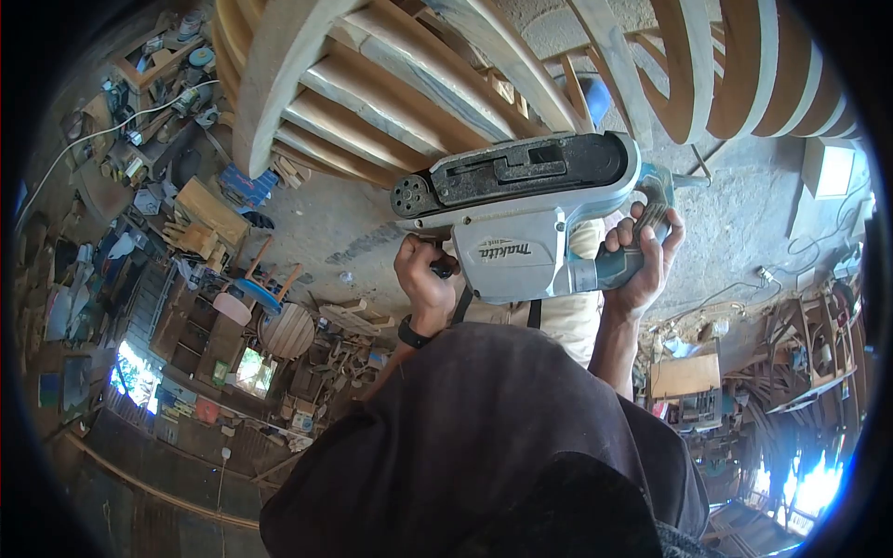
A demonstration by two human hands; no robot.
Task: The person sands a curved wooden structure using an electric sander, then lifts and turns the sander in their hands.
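And there it is, the belt sander (512,251), square in front of you, held up between both hands with its broad grey side turned towards you and the Makita lettering upside down in this view! Your left grip (423,277) is closed around the dark front handle (446,266), a black wristband (411,332) just behind it, while your right grip (654,251) wraps the teal rear handle (614,270), fingers curled over. Along the far edge of the sander sits the long dark side of its belt housing (530,172), and right beyond it the slatted wooden piece (391,102) sweeps across, pale edges and brown faces; whether the belt touches it, you can't tell from here. Over to the right, more curved wooden parts (739,70) stand in a row. Below the sander come your beige trousers (572,323) and dark shirt (484,400), with the grey floor (344,205) running out to the left, where a blue-topped stool (259,295) stands among scattered timber, and a white box (826,167) over at the right edge.
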